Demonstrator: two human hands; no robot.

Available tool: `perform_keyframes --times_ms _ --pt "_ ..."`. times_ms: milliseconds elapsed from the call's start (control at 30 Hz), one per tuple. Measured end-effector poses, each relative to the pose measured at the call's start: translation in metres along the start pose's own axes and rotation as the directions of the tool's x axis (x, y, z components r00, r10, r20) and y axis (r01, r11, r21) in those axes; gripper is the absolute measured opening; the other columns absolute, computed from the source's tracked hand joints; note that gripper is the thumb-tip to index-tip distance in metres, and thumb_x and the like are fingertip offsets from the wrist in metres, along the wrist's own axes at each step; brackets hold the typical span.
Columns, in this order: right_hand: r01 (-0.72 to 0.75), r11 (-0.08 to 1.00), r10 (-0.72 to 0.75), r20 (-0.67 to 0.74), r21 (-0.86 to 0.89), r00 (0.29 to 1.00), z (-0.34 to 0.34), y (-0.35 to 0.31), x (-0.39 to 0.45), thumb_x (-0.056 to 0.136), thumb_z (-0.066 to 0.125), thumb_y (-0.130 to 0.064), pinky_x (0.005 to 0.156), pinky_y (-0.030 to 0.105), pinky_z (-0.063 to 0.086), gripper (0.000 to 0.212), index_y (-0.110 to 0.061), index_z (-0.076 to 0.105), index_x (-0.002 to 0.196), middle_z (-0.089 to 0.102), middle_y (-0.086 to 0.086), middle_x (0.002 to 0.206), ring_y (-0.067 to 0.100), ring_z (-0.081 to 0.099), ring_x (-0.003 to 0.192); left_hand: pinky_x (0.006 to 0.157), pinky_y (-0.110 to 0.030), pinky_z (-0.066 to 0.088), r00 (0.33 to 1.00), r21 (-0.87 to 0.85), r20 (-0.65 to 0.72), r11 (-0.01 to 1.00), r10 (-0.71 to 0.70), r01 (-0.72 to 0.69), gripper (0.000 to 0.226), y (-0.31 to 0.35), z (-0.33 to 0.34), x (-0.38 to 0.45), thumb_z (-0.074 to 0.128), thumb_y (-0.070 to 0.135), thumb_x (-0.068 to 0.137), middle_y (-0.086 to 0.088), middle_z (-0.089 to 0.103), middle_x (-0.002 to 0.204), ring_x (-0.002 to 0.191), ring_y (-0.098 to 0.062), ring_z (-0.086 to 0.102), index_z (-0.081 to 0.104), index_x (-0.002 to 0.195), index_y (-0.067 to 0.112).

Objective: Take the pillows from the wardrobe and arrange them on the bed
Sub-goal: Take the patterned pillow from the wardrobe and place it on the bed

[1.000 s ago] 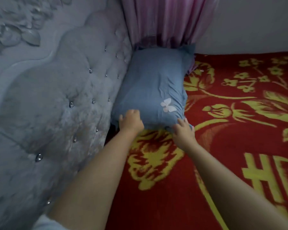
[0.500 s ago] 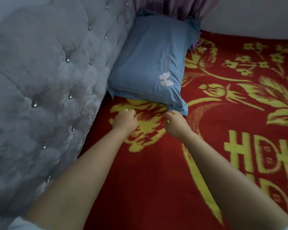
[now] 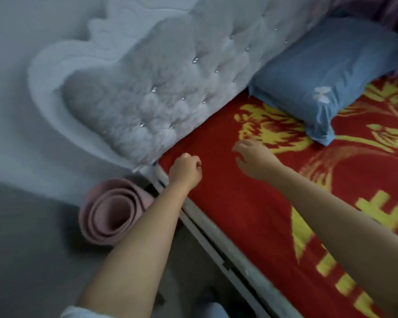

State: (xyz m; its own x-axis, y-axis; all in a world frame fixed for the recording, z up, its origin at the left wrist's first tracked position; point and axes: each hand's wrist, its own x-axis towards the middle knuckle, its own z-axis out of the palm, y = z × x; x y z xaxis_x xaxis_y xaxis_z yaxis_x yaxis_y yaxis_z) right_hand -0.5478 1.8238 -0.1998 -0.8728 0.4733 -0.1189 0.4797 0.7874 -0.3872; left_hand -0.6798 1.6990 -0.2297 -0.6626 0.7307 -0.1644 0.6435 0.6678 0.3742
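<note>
Head view: the soft blue cloth pillow [image 3: 326,72] lies at two o'clock on the red-and-yellow blanketed bed [image 3: 239,226], against the grey tufted headboard [image 3: 170,88]. The left hand [image 3: 186,172] is curled into a fist around nothing. The right hand [image 3: 254,160] hovers with its fingers loosely spread, empty. The pillow looks light and squashy, best gripped at its near corners.

The bed [image 3: 213,239], spread with a red-and-yellow blanket [image 3: 251,214], bears a blue pillow [image 3: 326,72] by its headboard [image 3: 170,88].
</note>
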Motion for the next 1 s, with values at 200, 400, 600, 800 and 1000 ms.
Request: perform_keyframes --times_ms 200,400,600,800,1000 --pt "0.331 0.943 -0.332 0.088 0.020 0.939 0.043 -0.123 -0.080 0.090 0.051 -0.009 0.104 0.036 0.036 0.033 -0.002 0.055 0.122 0.055 0.015 0.131 0.031 0.047 0.124 0.083 -0.041 0.048 0.902 -0.112 -0.178 0.919 -0.393 0.378 0.021 -0.101 -0.027 -0.175 0.050 0.009 0.089 -0.024 0.059 0.111 0.102 -0.038 0.058 0.068 0.098 0.004" --pt "0.545 0.838 -0.534 0.198 -0.005 0.822 0.089 -0.251 -0.170 0.089 0.050 -0.010 0.101 0.036 0.041 0.036 -0.006 0.053 0.125 0.054 0.015 0.132 0.029 0.050 0.121 0.076 -0.041 0.050 0.788 -0.108 -0.315 0.845 -0.529 0.524 0.019 -0.153 -0.038 -0.366 0.049 0.010 0.089 -0.024 0.063 0.105 0.097 -0.038 0.060 0.066 0.095 0.002" --pt "0.678 0.734 -0.672 0.202 0.052 0.712 0.141 -0.354 -0.310 0.087 0.052 -0.002 0.092 0.033 0.035 0.035 0.004 0.054 0.121 0.059 0.025 0.123 0.035 0.053 0.116 0.079 -0.037 0.050 0.652 -0.125 -0.373 0.732 -0.660 0.670 0.021 -0.200 -0.034 -0.570 0.050 0.014 0.090 -0.018 0.062 0.108 0.103 -0.034 0.058 0.066 0.098 0.003" --pt "0.708 0.700 -0.697 0.312 0.097 0.646 0.207 -0.449 -0.386 0.089 0.051 -0.007 0.096 0.030 0.036 0.034 0.000 0.055 0.122 0.058 0.020 0.127 0.031 0.054 0.116 0.086 -0.035 0.049 0.521 -0.128 -0.311 0.578 -0.795 0.806 0.022 -0.265 -0.026 -0.710 0.048 0.013 0.091 -0.014 0.059 0.118 0.108 -0.032 0.056 0.064 0.106 0.007" --pt "0.586 0.807 -0.575 0.316 0.071 0.755 0.263 -0.529 -0.374 0.091 0.048 -0.007 0.095 0.032 0.038 0.027 0.003 0.059 0.114 0.060 0.024 0.124 0.034 0.053 0.117 0.091 -0.037 0.048 0.495 -0.073 -0.313 0.540 -0.811 0.839 0.024 -0.349 -0.046 -0.752 0.049 0.011 0.090 -0.015 0.056 0.121 0.114 -0.032 0.051 0.062 0.109 0.004"
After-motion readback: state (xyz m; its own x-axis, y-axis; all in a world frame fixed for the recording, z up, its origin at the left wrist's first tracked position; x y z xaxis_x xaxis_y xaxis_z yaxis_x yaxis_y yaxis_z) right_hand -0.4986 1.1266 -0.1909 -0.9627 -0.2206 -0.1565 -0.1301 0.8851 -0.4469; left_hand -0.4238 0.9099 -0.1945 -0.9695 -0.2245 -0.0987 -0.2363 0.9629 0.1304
